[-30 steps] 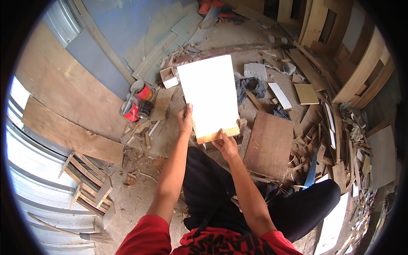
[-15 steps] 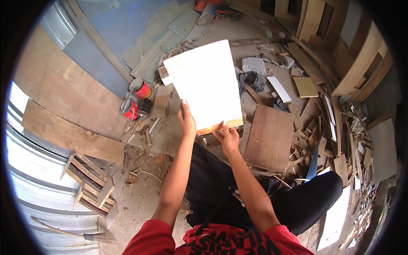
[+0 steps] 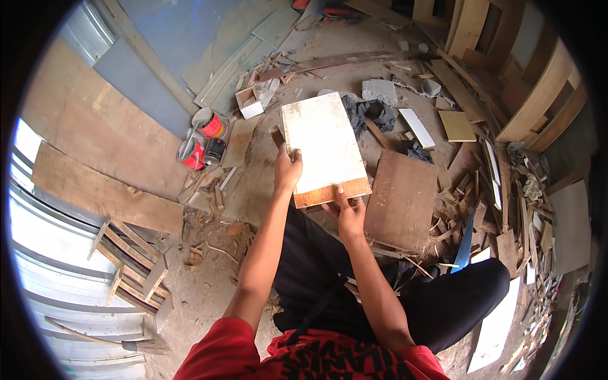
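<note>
A white-faced wooden board point(image 3: 326, 142) with a bare brown strip along its near edge is held out in front of me, over my knees. My left hand point(image 3: 288, 170) grips its left edge, thumb lying on the white face. At the near edge, my right hand point(image 3: 348, 212) pinches the brown strip, with the thumb on top and the fingers underneath, partly hidden by the board. Just to the right lies a larger brown wooden panel point(image 3: 402, 201), which neither hand touches.
Paint cans point(image 3: 206, 142) stand on the floor at left, near a small white box point(image 3: 249, 102). Wood scraps and a blue handsaw-like strip point(image 3: 465, 240) lie to the right. A slatted wooden frame point(image 3: 136, 266) and a broom point(image 3: 145, 346) are at lower left.
The board has come down and nearer to me, its far edge dropping lower in view. Its white face looks less glaring, and more of the brown strip shows. Both hands keep their grip.
</note>
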The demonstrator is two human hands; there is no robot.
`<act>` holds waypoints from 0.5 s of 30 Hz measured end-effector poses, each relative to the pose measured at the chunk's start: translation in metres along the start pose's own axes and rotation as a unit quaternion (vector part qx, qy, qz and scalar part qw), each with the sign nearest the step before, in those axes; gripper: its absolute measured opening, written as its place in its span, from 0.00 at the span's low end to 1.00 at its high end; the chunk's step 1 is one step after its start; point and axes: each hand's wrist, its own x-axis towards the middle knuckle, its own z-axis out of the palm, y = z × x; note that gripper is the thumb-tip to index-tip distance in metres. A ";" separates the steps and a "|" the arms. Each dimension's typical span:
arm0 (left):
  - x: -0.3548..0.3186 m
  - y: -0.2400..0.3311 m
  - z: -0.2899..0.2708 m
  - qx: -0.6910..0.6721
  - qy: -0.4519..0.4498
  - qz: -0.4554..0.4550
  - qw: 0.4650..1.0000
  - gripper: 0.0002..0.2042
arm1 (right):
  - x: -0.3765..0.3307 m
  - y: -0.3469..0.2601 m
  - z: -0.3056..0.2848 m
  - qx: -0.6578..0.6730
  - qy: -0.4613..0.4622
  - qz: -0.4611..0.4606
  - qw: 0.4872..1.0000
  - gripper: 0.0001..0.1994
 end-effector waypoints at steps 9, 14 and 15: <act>0.003 -0.016 -0.025 0.093 -0.053 -0.013 0.994 0.24 | 0.006 0.006 -0.001 -0.011 -0.018 0.037 0.999 0.16; -0.004 -0.020 -0.023 0.063 -0.040 -0.008 0.997 0.24 | 0.000 0.000 0.008 -0.016 -0.005 0.012 1.000 0.13; -0.005 -0.021 -0.023 0.057 -0.039 -0.002 0.998 0.23 | -0.003 -0.001 0.009 -0.025 -0.001 0.007 1.000 0.13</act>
